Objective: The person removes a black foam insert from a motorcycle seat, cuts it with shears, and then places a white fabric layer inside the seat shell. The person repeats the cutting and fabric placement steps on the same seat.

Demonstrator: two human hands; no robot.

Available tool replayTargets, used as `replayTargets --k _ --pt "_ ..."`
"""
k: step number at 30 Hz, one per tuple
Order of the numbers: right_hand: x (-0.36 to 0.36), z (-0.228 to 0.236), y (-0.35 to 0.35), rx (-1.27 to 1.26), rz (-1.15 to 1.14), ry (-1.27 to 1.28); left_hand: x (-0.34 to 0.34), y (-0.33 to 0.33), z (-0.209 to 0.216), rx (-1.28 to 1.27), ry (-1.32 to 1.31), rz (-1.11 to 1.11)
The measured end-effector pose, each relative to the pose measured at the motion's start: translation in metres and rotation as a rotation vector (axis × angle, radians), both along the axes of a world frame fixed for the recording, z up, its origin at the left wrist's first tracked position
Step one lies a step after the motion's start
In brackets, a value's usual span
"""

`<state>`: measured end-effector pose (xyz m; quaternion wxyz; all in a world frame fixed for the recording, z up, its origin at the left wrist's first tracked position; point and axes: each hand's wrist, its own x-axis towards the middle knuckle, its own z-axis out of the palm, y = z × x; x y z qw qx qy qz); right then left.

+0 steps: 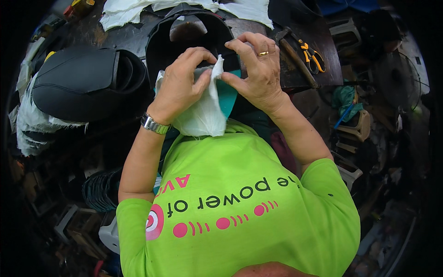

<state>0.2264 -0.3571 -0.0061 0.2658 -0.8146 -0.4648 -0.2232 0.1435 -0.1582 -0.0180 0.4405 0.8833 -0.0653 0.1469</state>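
Observation:
A piece of white cloth [203, 111] hangs folded in front of my chest, its top edge raised to a point. My left hand [184, 83], with a metal watch at the wrist, is closed on the cloth, thumb and fingers pinching its upper part. My right hand [258, 69], wearing a gold ring, has thumb and index finger apart; the thumb tip is at the cloth's raised edge. Behind the cloth shows a teal panel [233, 97]. Just beyond my hands stands a black hollow rounded piece [157, 44], its opening facing me.
A black stitched rounded piece [76, 85] lies at the left over frayed white fabric [30, 122]. To the right on the dark table are a hammer [297, 60] and orange-handled pliers [311, 57]. More white cloth [122, 14] lies at the back. A fan [401, 78] stands far right.

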Motion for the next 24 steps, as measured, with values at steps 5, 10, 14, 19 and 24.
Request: replayTargets --k 5,10,14,19,24 --pt "0.006 0.002 0.007 -0.013 0.036 0.034 0.001 0.002 0.003 -0.113 0.044 -0.007" --pt "0.026 0.021 -0.010 -0.140 0.196 0.148 0.000 -0.002 -0.002 -0.013 0.071 0.043" --pt "0.035 0.022 -0.020 -0.272 0.236 -0.114 0.001 0.001 -0.005 -0.067 -0.005 0.035" --pt "0.039 0.002 -0.018 -0.376 0.366 -0.368 0.001 0.003 -0.006 -0.076 0.015 0.072" --pt "0.048 -0.008 -0.013 -0.381 0.437 -0.341 0.003 0.002 -0.005 -0.065 -0.024 0.078"
